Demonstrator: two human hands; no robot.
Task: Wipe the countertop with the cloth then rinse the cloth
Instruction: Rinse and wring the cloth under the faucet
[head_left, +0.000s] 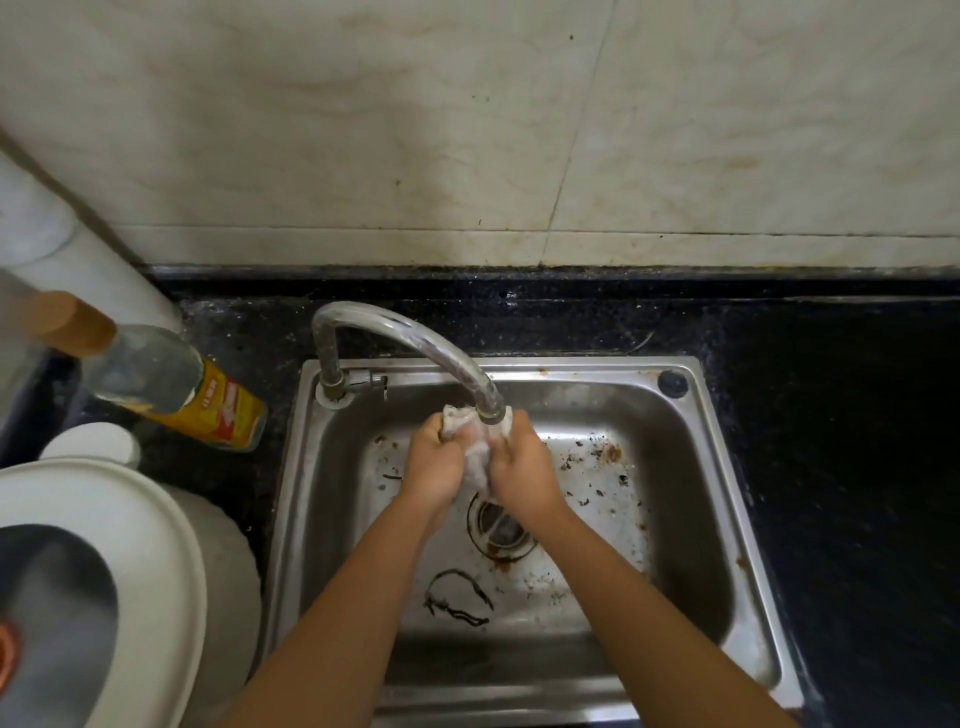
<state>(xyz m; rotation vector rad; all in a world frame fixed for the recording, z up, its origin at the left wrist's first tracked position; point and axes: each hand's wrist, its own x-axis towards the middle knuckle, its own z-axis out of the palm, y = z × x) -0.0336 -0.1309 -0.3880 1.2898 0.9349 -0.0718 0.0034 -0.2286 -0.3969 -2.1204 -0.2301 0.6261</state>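
Left grip (434, 462) and right grip (524, 467) are both clenched around the cloth (475, 460), with fingers curled into it from either side and the backs of the hands facing the camera. The pale, bunched cloth is squeezed between the two grips, just under the mouth of the faucet (410, 338) and over the basin of the sink (696, 467). A fold pokes out above the left grip, and a tail hangs between the wrists toward the drain (501, 527). The black tabletop (841, 426) surrounds the sink, and the cloth is held apart from it.

Most of the cloth is hidden inside the grips, so its full shape cannot be made out. The faucet's end covers part of the cloth and of the right grip's fingers, and it is hard to tell whether water is running there. Dark specks and a looped, string-like scrap (457, 597) lie on the sink floor. At left a blurred clear bottle (171, 387) with a yellow label stands on the tabletop. A white rounded lid (156, 519) is cut off by the frame edge.
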